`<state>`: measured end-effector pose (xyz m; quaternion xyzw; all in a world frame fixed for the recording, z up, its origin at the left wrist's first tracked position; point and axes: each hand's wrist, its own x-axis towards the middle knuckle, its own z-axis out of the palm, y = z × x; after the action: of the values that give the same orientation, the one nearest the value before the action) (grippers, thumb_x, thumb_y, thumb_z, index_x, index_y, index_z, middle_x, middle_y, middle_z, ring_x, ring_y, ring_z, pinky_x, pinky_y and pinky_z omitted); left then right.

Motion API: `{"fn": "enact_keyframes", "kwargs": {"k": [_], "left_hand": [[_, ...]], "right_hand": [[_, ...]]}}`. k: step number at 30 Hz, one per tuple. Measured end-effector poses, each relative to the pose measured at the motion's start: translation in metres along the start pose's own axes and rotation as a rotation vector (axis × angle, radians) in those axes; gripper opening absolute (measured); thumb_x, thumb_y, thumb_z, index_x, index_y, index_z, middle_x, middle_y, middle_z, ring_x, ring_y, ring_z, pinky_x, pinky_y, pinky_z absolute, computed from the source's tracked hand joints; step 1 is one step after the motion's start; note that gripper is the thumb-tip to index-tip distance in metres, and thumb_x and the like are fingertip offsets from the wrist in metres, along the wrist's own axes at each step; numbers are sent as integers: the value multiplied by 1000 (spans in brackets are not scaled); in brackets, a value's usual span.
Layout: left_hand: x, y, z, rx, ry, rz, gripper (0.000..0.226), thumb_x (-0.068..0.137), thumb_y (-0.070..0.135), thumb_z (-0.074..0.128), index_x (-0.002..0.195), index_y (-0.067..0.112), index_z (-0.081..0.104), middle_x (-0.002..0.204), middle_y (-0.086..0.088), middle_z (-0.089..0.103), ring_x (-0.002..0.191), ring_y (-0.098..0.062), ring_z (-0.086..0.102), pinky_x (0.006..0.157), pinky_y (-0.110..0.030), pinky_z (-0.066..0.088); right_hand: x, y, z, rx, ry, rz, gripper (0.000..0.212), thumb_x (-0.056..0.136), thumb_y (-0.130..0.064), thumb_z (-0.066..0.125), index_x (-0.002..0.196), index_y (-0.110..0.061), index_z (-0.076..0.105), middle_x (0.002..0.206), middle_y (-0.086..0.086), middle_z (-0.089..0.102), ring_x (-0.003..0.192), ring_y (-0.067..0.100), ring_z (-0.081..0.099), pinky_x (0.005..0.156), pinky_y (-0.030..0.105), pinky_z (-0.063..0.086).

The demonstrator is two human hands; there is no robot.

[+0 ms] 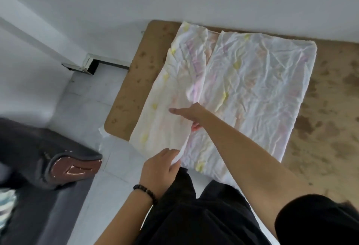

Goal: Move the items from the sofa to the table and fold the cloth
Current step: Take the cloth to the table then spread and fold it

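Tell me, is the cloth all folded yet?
Not yet. Done: the cloth lies on the table with one side flap folded over. In hand: the left hand pinches the flap's near edge and the right hand lies on the fold. Left: more folds, as the cloth is wide. A blurry striped thing on the sofa may need moving.

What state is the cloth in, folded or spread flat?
Partly folded: one side of the cloth is lapped over the middle on the table; the left hand grips its near edge, the right hand rests on it.
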<state>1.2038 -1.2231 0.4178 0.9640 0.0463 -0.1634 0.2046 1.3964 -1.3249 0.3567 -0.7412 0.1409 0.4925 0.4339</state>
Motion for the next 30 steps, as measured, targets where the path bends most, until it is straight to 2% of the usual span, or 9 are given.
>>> {"fn": "enact_keyframes", "kwargs": {"k": [2, 4, 7, 10, 16, 19, 23, 26, 30], "left_hand": [[-13, 12, 9, -57, 11, -62, 24, 95, 29, 53, 116, 19, 58, 86, 9, 54, 71, -11, 56, 62, -22, 47], [-20, 16, 18, -84, 26, -110, 28, 94, 26, 54, 121, 19, 57, 98, 6, 59, 80, -14, 59, 68, -23, 49], [-23, 16, 32, -163, 43, -211, 31, 94, 28, 54, 124, 20, 55, 106, 7, 61, 91, -13, 61, 78, -25, 51], [-19, 29, 45, -238, 68, -214, 20, 93, 30, 56, 112, 22, 59, 80, 14, 57, 68, -6, 55, 63, -20, 44], [-1, 99, 85, -292, -54, 17, 20, 93, 29, 55, 111, 23, 58, 77, 16, 48, 65, -4, 48, 62, -9, 34], [3, 126, 120, -319, -243, 130, 20, 92, 29, 56, 108, 17, 56, 82, 9, 51, 70, -9, 48, 67, -20, 39], [6, 129, 143, -410, -676, 242, 33, 89, 31, 63, 119, 20, 54, 107, 0, 60, 97, -15, 57, 90, -33, 48], [7, 106, 137, -381, -610, 243, 42, 92, 30, 59, 133, 20, 50, 129, 1, 56, 117, -14, 54, 101, -30, 44], [30, 58, 123, 63, -329, 296, 49, 96, 30, 50, 142, 20, 39, 153, -6, 31, 143, -24, 24, 115, -35, 27]], "right_hand": [[-2, 7, 2, -205, -2, -77, 39, 78, -33, 76, 92, -8, 50, 76, 9, 61, 55, 20, 65, 45, 26, 52], [-2, 12, -3, -261, 105, -155, 7, 89, -10, 53, 84, -5, 54, 69, 12, 61, 52, 24, 65, 49, 31, 57], [-3, 12, -24, -33, 181, -218, 22, 94, -11, 41, 100, -2, 61, 89, 14, 67, 75, 29, 71, 70, 39, 62], [-21, 12, -58, 320, 161, -358, 27, 101, -25, 43, 114, -11, 63, 108, 10, 67, 97, 28, 67, 77, 40, 61], [-49, 93, -136, 775, 331, -445, 19, 100, -32, 52, 106, -27, 70, 104, -1, 72, 89, 17, 68, 67, 28, 54], [-38, 150, -156, 536, 639, -176, 30, 95, -29, 52, 121, -24, 66, 99, -3, 67, 85, 20, 62, 66, 29, 48], [-30, 185, -147, 470, 724, -8, 52, 91, -29, 60, 141, -28, 47, 126, -2, 57, 101, 17, 60, 85, 29, 50], [-41, 184, -133, 518, 698, -17, 64, 92, -36, 63, 149, -25, 36, 137, -2, 47, 109, 17, 54, 91, 27, 44], [-70, 202, -103, 469, 666, 11, 60, 93, -36, 63, 146, -20, 41, 122, -4, 48, 97, 15, 52, 85, 27, 44]]}}
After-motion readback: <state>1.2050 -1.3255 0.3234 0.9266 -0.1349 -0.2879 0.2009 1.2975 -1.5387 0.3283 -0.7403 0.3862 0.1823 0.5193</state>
